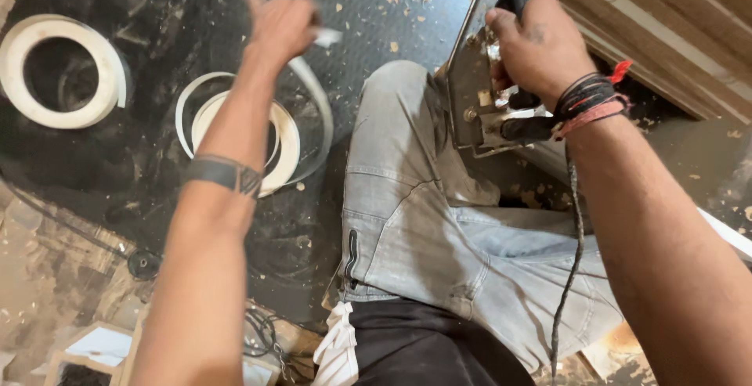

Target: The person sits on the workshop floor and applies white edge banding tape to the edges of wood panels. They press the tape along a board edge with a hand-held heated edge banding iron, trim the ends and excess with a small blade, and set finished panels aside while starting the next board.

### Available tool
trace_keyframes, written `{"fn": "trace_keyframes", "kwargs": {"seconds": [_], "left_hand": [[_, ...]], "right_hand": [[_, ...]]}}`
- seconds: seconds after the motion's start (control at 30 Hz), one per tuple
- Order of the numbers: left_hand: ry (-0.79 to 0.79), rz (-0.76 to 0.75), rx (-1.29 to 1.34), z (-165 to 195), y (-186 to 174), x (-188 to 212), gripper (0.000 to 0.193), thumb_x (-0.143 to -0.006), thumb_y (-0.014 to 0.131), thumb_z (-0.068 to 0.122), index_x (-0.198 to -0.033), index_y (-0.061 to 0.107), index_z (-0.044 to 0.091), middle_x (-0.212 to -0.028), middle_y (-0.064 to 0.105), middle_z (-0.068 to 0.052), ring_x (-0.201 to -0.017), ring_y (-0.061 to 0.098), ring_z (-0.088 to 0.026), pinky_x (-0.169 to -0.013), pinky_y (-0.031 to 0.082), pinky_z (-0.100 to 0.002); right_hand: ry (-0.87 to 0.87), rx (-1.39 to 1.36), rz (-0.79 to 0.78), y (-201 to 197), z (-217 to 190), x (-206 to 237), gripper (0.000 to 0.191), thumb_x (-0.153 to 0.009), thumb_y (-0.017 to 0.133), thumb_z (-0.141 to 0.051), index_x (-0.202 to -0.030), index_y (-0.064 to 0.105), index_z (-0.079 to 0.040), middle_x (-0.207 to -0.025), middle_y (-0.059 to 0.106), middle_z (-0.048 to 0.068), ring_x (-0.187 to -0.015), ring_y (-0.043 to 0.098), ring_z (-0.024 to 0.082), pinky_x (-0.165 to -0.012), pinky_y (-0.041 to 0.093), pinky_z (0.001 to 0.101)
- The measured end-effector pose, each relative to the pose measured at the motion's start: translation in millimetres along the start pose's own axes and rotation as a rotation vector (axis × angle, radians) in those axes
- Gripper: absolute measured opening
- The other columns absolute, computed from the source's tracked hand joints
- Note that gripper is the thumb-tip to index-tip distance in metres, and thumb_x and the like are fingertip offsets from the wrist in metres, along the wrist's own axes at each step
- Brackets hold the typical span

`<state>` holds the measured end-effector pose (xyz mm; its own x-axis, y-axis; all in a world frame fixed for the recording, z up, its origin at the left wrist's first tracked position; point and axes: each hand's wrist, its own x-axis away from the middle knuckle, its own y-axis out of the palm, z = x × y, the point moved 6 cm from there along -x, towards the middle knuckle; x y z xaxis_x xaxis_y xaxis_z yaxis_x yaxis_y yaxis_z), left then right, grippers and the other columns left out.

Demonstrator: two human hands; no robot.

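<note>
Nearby, white tape rolls litter dusty floor

No packages, labels, signs or screens show anywhere in this view, neither near the left hand nor near the right hand.
</note>
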<state>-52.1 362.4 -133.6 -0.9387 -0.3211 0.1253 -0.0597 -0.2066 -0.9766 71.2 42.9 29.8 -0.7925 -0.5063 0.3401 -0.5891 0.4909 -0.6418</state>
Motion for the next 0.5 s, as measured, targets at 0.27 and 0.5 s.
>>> {"fn": "trace_keyframes", "kwargs": {"seconds": [0.27, 0.5], "left_hand": [[0.227, 0.262, 0.921, 101, -32, 29, 0.032, -0.100, 0.057, 0.011, -0.132, 0.058, 0.010, -0.127, 0.072, -0.008, -0.125, 0.068, -0.024, -0.109, 0.052, -0.041], [0.614, 0.298, 0.674, 195, -69, 63, 0.037, -0.097, 0.074, 0.021, -0.130, 0.063, 0.010, -0.130, 0.068, -0.012, -0.122, 0.062, -0.032, -0.101, 0.051, -0.041]], "right_hand": [[-0.116, 0.419, 0.071, -2, 10, -12, 0.056, -0.109, 0.063, -0.041, -0.113, 0.047, 0.013, -0.094, 0.067, 0.032, -0.084, 0.070, 0.042, -0.074, 0.056, 0.0507], [0.095, 0.469, 0.067, -46, 76, 37, 0.057, -0.106, 0.058, -0.042, -0.120, 0.044, 0.012, -0.093, 0.068, 0.036, -0.083, 0.070, 0.050, -0.075, 0.056, 0.0557]]}}
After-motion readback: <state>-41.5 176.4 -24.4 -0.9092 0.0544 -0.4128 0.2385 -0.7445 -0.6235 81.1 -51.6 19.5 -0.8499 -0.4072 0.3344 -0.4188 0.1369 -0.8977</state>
